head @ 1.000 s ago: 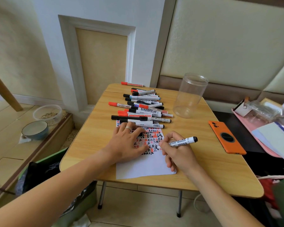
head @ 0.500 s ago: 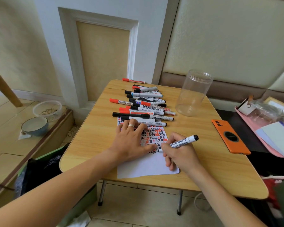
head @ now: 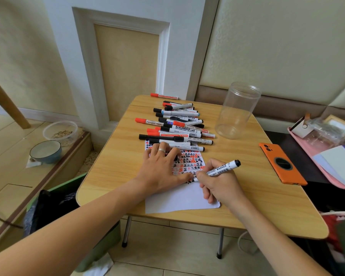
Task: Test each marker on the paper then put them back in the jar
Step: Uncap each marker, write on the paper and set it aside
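Observation:
My right hand (head: 220, 183) grips a white whiteboard marker (head: 221, 169) with a black end, its tip down on the white paper (head: 179, 200). Black and red test marks fill the paper's upper part. My left hand (head: 162, 168) lies flat on the paper with fingers spread, a ring on one finger, and something small and black shows under its fingers. Several capped red, black and blue markers (head: 177, 126) lie in a pile beyond the paper. The clear plastic jar (head: 237, 110) stands upright with nothing in it at the table's far right.
An orange phone (head: 282, 164) lies face down at the right of the wooden table (head: 116, 168). A pink tray (head: 315, 156) with papers sits further right. Two bowls (head: 46, 151) stand on the floor ledge to the left, and a green bin (head: 54, 208) is below the table's left edge.
The view has shifted slightly. My right hand keeps the marker on the paper with small writing moves, and my left hand stays pressed on the sheet.

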